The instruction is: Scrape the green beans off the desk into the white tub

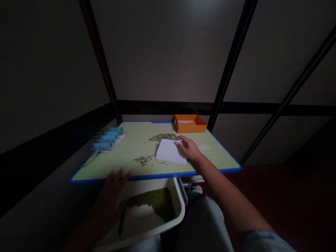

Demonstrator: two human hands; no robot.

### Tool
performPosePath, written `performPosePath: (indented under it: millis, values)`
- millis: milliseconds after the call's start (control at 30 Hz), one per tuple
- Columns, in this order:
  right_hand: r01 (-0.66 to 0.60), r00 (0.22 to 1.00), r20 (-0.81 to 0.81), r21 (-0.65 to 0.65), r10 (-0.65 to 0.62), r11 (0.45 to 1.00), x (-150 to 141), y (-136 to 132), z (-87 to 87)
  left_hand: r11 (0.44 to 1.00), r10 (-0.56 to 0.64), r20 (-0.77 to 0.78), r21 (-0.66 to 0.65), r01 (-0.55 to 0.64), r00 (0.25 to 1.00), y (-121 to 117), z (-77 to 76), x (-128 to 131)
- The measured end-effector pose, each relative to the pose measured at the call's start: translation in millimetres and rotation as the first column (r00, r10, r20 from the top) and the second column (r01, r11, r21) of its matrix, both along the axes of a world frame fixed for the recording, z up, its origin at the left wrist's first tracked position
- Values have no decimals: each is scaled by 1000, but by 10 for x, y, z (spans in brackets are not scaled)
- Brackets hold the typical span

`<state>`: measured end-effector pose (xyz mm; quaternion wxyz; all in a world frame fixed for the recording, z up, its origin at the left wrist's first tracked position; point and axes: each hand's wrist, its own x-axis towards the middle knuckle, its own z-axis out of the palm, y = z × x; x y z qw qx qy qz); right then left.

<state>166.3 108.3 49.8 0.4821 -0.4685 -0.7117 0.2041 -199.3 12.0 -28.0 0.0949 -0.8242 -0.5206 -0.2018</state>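
My right hand (pixel 189 148) grips the right edge of a white flat scraper card (pixel 170 152) that lies on the pale green table (pixel 217 154). Small green beans lie scattered in two patches: one (pixel 162 137) just beyond the card, another (pixel 144 160) to its left near the front edge. My left hand (pixel 113 189) holds the near left rim of a white tub (pixel 178 199) held below the table's front edge. The tub contains a heap of green beans (pixel 154 201). The left fingers reach up to the table's blue edge.
An orange tray (pixel 189 123) stands at the table's far edge. A blurred blue-and-white object (pixel 107 140) with a cable lies at the far left. Dark frame bars and grey panels rise behind the table. My legs are under the tub.
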Motion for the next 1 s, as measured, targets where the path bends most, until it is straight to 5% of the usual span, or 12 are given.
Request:
performPosePath:
  millis: [1000]
  values:
    - [-29,996,-89,21,31,999,-186,7,-57,1000,-5,86,3,5,996,-43,22,46]
